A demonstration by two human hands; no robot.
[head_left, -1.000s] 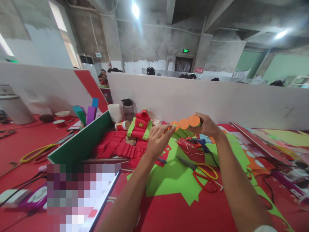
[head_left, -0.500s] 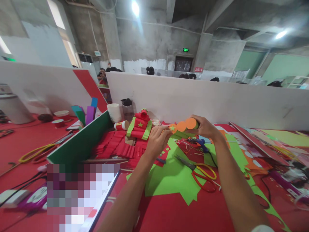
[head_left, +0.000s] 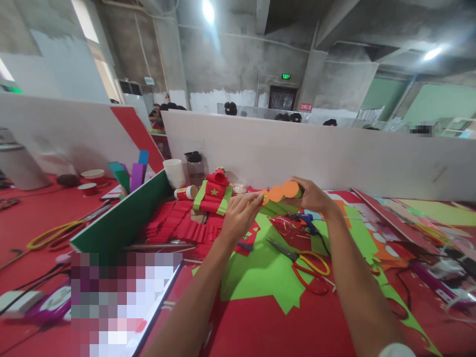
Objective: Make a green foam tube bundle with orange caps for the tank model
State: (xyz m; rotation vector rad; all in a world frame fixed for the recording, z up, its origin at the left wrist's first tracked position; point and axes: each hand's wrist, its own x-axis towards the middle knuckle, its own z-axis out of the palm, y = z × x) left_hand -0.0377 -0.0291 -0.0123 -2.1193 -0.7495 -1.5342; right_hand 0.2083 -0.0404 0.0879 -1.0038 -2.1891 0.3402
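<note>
Both hands hold a green paper piece made of joined rolls [head_left: 275, 207], raised above the table, with orange round caps along the end turned to me. My left hand [head_left: 241, 210] presses its fingertips on the smallest orange cap, which they partly cover. At the far end, my right hand [head_left: 310, 196] grips the side near the largest cap. Below lie green paper sheets [head_left: 256, 277] with scissors [head_left: 299, 260] that have yellow and red handles. Left of my left hand stands a red and green paper model [head_left: 214, 191] with a star on it.
Red folded paper strips [head_left: 174, 223] lie beside a green board [head_left: 122, 213]. A blue glue gun [head_left: 310, 222] with a cord rests behind the scissors. A white cup [head_left: 174, 172] and dark-lidded bottle [head_left: 195, 168] stand by the white partition [head_left: 316, 153]. A screen [head_left: 148, 302] is at lower left.
My left fingers now cover most of the star on the smallest orange cap, which showed before. The right hand keeps its hold, and the view has shifted slightly.
</note>
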